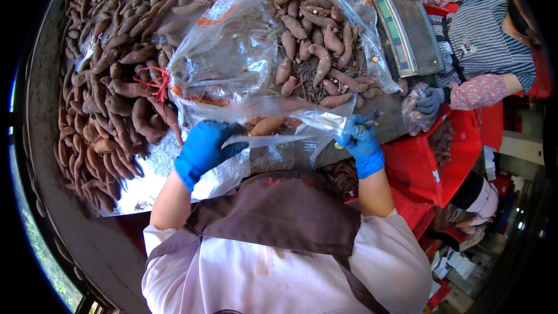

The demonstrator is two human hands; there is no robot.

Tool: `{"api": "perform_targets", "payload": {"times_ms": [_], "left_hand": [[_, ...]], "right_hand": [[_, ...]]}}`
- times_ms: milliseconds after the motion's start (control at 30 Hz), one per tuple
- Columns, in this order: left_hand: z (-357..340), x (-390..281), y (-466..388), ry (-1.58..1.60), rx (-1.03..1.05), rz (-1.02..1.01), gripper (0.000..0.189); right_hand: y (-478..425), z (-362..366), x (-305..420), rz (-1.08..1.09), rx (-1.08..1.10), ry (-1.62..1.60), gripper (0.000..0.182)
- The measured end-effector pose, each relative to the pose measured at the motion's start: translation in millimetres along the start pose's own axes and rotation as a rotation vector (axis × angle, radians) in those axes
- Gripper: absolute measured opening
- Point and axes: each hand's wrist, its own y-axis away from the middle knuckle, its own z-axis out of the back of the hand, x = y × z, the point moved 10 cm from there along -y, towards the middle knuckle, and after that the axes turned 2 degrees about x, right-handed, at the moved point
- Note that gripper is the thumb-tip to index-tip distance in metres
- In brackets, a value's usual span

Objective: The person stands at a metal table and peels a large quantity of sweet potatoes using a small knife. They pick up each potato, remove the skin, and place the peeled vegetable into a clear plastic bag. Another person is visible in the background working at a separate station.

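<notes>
My left hand (210, 150), in a blue glove, pinches the near edge of a large clear plastic bag (226, 65) between thumb and fingers. A torn or cut flap of the film sticks out beside the thumb. Through the gap sweet potatoes (267, 126) show. My right hand (364, 139), gloved the same, is closed around a shiny, flat, blade-like tool (331, 123) that lies against the film; glare hides its exact form. A red string (162, 83) ties the bag's left end. Loose sweet potatoes (322, 56) and rootlets lie on the opened film beyond.
Many sweet potatoes (117, 91) cover the table on the left. A digital scale (409, 30) stands at the right. Beside it, a co-worker's gloved hand (429, 100) holds a bag of produce (414, 109). Red crates (453, 148) stand below the table's right edge.
</notes>
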Motion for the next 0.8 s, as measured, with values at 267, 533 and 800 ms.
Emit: {"api": "perform_targets", "payload": {"times_ms": [267, 533, 800], "left_hand": [[66.3, 22.6, 2.9, 1.040, -0.508, 0.084, 0.024], [40.0, 37.5, -63.5, 1.327, -0.550, 0.060, 0.027], [-60.0, 21.4, -142.0, 1.496, -0.210, 0.148, 0.042]], "right_hand": [[-100.5, 83.6, 38.9, 0.341, -0.479, 0.649, 0.045], [-143.7, 72.3, 2.9, 0.093, -0.444, 0.688, 0.042], [-103.3, -13.0, 0.4, 0.033, -0.211, 0.690, 0.023]]}}
